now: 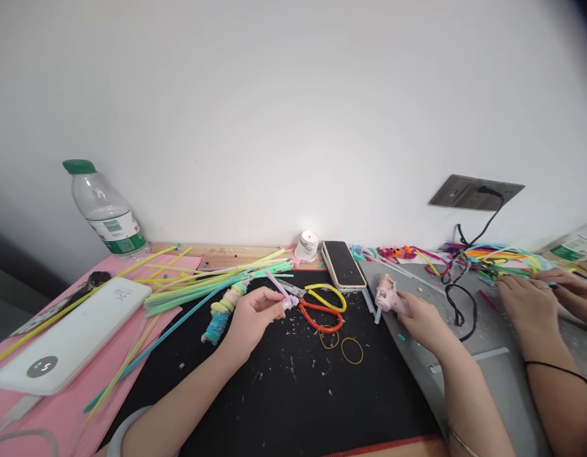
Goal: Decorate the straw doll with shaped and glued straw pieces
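My left hand (259, 316), closed in a pinch, holds a small lilac pipe cleaner piece (276, 284) above the black mat. It has a straight upper stem and a curled lower end by the fingertips. My right hand (421, 320) is wrapped round the handle of a pale pink glue gun (386, 293), from which a translucent glue stick (377, 315) sticks out. Between the hands lie scissors (324, 308) with one yellow and one orange-red handle loop. A yellow-and-blue twisted pipe cleaner bundle (223, 314) lies just left of my left hand.
Green and yellow pipe cleaners (193, 291), a white power bank (74, 336) and a bottle (110, 212) are at left. A phone (343, 264) and small cup (306, 246) stand near the wall. Rubber bands (351, 350) lie on the mat. Right: black cable (459, 285), another person's hands (528, 304).
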Demonstrator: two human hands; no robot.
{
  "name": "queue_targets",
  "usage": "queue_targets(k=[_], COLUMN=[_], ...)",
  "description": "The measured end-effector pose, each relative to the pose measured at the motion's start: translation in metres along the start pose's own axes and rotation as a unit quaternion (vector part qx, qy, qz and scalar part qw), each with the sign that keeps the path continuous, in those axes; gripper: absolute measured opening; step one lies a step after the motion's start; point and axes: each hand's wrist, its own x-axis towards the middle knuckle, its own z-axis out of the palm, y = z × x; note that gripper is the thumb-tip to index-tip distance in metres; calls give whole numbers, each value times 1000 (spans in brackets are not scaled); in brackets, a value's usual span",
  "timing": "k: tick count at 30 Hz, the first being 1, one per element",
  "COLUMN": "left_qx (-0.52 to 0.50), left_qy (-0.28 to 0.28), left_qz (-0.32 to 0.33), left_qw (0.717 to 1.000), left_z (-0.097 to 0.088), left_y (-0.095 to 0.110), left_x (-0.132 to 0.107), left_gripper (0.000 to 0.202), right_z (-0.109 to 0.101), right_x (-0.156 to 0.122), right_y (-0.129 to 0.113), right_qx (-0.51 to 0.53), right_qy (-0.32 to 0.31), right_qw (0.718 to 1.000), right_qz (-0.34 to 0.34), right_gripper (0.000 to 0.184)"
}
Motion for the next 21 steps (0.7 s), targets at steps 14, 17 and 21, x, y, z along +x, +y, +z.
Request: queue_targets(k=[14, 17, 21], left_qx=[260, 287, 267], left_qy=[-9, -17, -29], left_qz=[232, 247, 233], left_qw=[937, 925, 935], left_z=[-2, -2, -2], left_y=[-6, -2, -3], left_x=[-4, -6, -5], left_gripper=[7, 8, 8], right_z=[-54, -52, -39], right_x=[-53, -53, -36], right_y=[-140, -169, -176], right_qx=[271, 307, 404], right_qy=[16, 14, 51], right_qw=[915, 879, 858], right_qz=[-300, -365, -315], right_gripper=[43, 25, 11])
